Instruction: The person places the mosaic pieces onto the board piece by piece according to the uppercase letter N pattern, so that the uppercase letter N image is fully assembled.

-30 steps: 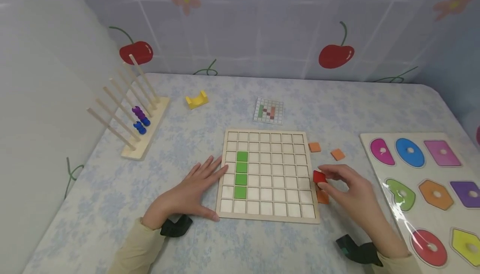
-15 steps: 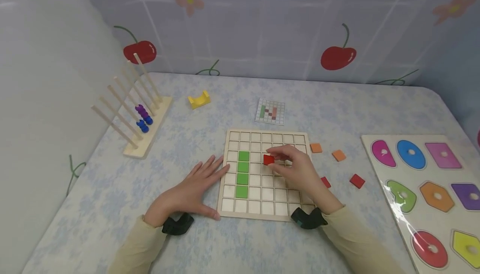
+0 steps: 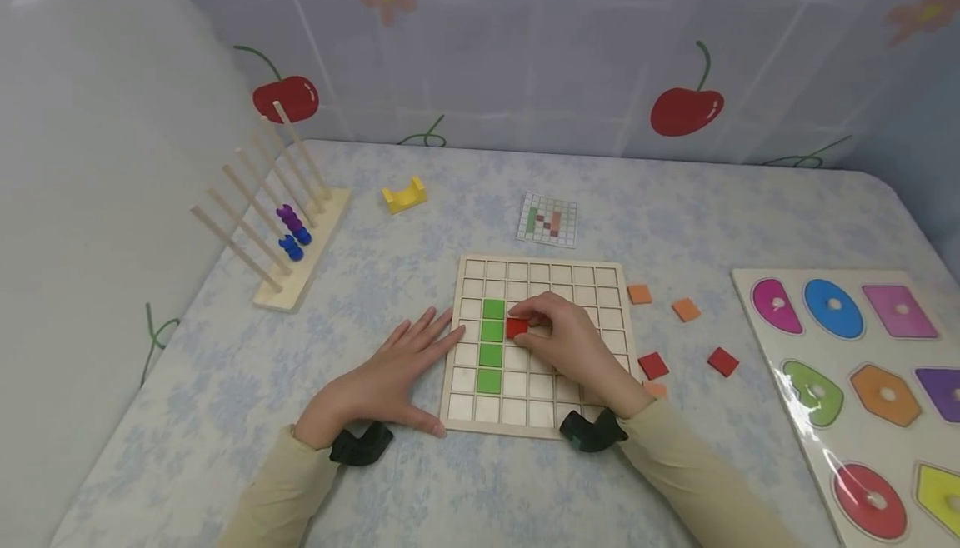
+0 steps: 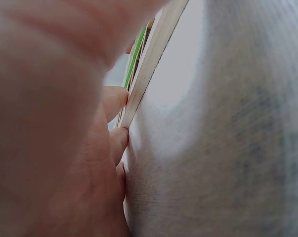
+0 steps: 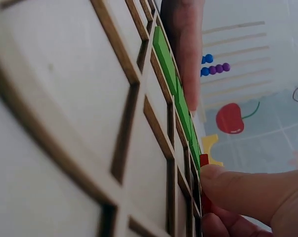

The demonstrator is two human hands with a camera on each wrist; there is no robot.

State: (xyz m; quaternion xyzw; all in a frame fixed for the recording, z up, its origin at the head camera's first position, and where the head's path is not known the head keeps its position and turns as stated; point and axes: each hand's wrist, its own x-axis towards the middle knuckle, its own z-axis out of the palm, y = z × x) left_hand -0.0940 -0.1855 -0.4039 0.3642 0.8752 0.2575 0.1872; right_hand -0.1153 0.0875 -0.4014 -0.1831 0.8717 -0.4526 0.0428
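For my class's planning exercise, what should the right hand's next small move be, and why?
Probably lower the red tile into the wooden grid, beside the second green tile from the top: the right hand pinches it there, and the card shows dark red beside green.

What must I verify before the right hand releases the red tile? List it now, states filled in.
1. Red tile pinched by the right hand: ok.
2. Red tile seated flat in a cell: cannot tell.
3. Left hand touching the wooden grid board: ok.
4. Four green tiles in one column of the board: ok.
5. Grid pattern card uncovered beyond the board: ok.
6. Other red tiles on the board: not ok; two lie to its right.
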